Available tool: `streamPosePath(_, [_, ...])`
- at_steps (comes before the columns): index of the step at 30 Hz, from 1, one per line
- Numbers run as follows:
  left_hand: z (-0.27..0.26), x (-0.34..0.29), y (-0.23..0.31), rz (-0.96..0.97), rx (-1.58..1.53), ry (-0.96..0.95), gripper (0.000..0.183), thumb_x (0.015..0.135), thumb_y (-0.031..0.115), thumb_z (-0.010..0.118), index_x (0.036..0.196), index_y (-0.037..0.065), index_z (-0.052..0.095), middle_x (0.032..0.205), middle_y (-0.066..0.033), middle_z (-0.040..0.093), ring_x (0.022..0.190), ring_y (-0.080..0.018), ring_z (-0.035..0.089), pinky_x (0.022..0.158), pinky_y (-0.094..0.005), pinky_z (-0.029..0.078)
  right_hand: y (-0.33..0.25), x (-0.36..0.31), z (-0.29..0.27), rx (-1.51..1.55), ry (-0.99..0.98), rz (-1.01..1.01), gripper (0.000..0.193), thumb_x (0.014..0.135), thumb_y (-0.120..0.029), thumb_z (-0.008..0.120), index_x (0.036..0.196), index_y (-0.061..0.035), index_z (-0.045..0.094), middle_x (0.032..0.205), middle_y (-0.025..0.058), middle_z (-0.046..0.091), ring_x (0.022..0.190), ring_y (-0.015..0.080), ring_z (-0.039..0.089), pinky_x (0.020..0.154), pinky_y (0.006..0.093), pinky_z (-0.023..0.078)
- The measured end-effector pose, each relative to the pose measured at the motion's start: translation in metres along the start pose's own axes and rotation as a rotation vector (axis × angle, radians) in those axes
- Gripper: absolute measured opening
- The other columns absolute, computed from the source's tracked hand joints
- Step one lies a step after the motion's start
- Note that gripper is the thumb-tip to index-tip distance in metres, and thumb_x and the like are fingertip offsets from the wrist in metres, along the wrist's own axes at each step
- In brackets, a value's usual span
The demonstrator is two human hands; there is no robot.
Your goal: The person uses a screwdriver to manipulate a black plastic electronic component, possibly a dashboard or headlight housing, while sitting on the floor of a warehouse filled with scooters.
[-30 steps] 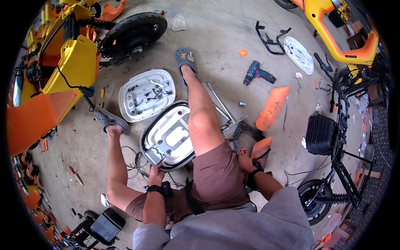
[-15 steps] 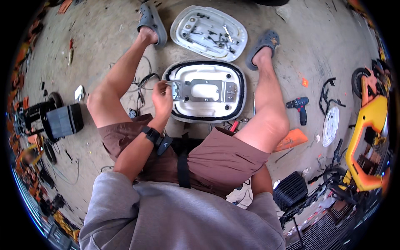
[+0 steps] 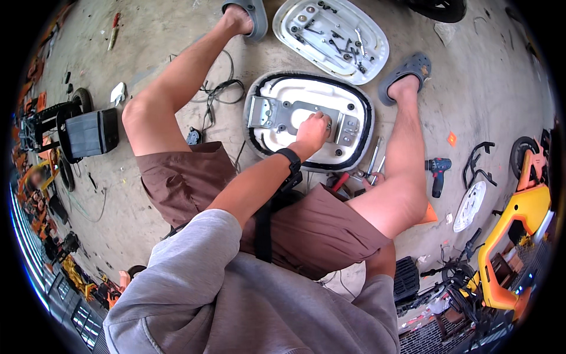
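Observation:
A vehicle seat (image 3: 252,140) lies underside up between my legs, its white shell ringed by a black edge strip. Fixed inside it is a grey metal plate (image 3: 285,112) with a hinge bracket (image 3: 263,112) at its left end. My left hand (image 3: 315,132) is closed above the plate's central opening, near its right end; whatever its fingers hold is hidden. Past my right thigh, part of my right hand (image 3: 375,179) shows among metal hand tools (image 3: 374,154), its fingers curled. My leg covers the rest of it, and I cannot make out what it grips.
A white tray-like cover (image 3: 283,34) holding bolts and small parts lies beyond the seat. Red-handled pliers (image 3: 340,181) lie by the seat's near edge. A cordless drill (image 3: 438,176) is right of my leg, black cable (image 3: 219,89) left of the seat. A yellow frame (image 3: 501,236) stands far right.
My left hand has moved right from the hinge bracket to the middle of the plate. My right hand, hidden before, now shows beside the tools. The view has shifted.

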State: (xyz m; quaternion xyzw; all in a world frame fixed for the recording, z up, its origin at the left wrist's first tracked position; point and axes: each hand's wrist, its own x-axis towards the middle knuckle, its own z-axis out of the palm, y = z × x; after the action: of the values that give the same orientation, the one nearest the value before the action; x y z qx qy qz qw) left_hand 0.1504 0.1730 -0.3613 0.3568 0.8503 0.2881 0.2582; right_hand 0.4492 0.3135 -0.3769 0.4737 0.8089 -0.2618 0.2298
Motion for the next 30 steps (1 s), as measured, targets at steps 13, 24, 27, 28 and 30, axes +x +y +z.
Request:
streamPosePath(13, [-0.036,-0.010,-0.028,0.109,-0.266,0.300,0.014,0.077,0.009,0.070,0.091,0.003,0.069,0.085,-0.0100,0.064,0.071,-0.0256,0.061,0.066,-0.0361,0.051,0.031,-0.081,-0.048,0.376,0.327,-0.100,0.029,0.094,-0.028,0.056,0.104,-0.0009,0.061,0.083,0.0045,0.062,0.074,0.0148,0.058,0.067,0.0319,0.047])
streamPosePath(24, [-0.031,0.008,-0.040,0.108,-0.207,0.305,0.015,0.083,0.010,0.065,0.094,0.002,0.070,0.092,-0.0113,0.065,0.078,-0.0327,0.064,0.071,-0.0398,0.052,0.040,-0.121,-0.117,0.808,0.434,0.222,0.026,0.094,-0.024,0.057,0.098,0.0017,0.060,0.071,-0.0018,0.049,0.062,0.0074,0.044,0.057,0.0248,0.038])
streamPosePath(27, [-0.032,0.010,-0.039,0.116,-0.252,0.289,0.014,0.083,0.009,0.064,0.094,0.002,0.069,0.092,-0.0105,0.065,0.079,-0.0325,0.064,0.072,-0.0398,0.052,0.049,-0.111,-0.113,0.517,0.463,0.033,0.028,0.090,-0.024,0.061,0.097,0.0037,0.061,0.067,0.0006,0.051,0.059,0.0111,0.046,0.056,0.0283,0.040])
streamPosePath(28, [-0.031,0.012,-0.038,0.112,-0.250,0.268,0.014,0.083,0.009,0.064,0.094,0.002,0.069,0.093,-0.0109,0.065,0.080,-0.0327,0.064,0.072,-0.0397,0.052,0.052,-0.111,-0.114,0.437,0.450,0.064,0.028,0.088,-0.024,0.062,0.096,0.0033,0.062,0.067,0.0029,0.053,0.058,0.0135,0.049,0.056,0.0301,0.041])
streamPosePath(30, [-0.030,0.017,-0.038,0.112,-0.232,0.227,0.014,0.084,0.009,0.064,0.094,0.002,0.069,0.094,-0.0118,0.065,0.082,-0.0332,0.064,0.073,-0.0396,0.052,0.025,-0.110,-0.130,0.292,0.424,0.123,0.028,0.085,-0.024,0.064,0.093,0.0024,0.064,0.065,0.0075,0.058,0.058,0.0185,0.053,0.057,0.0338,0.043])
